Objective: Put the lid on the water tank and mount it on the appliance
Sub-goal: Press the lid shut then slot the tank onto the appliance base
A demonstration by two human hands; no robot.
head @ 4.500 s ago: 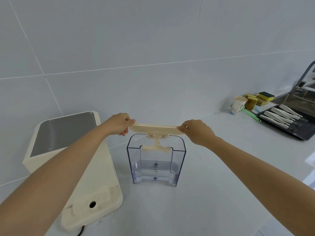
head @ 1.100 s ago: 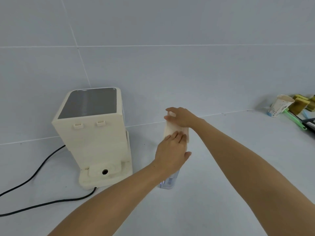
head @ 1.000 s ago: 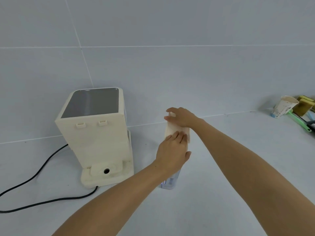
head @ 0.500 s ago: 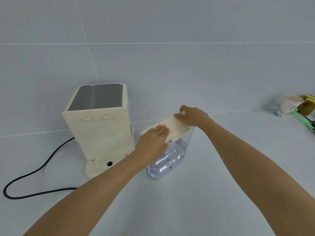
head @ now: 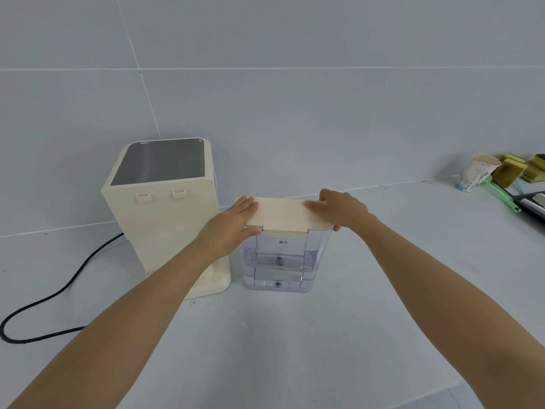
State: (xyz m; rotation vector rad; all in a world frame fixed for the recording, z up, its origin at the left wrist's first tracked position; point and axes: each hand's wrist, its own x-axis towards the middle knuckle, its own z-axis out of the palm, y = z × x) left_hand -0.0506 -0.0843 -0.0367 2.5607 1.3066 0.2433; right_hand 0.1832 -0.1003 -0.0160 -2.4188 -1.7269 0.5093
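Head view, nearest: two bare forearms reach forward over the white counter toward the tank.
Left hand: the left hand grips the lid's left end, fingers laid together on top and thumb hooked under the edge.
Right hand: the right hand clamps the lid's right end, fingers together over the top, thumb tucked at the rim.
Lid: the cream lid lies level across the top of the tank; it looks seated, though whether it has clicked home I cannot tell.
Water tank: the clear water tank stands upright on the counter, just beside the appliance and not touching its back.
Appliance: the cream appliance stands to the left with its base ledge facing the camera, and a black cord trails from it.
Done: lidding appears finished or nearly so.
Left: lift the tank and mount it onto the appliance.
Far right: a paper cup and sponges sit well apart against the wall.
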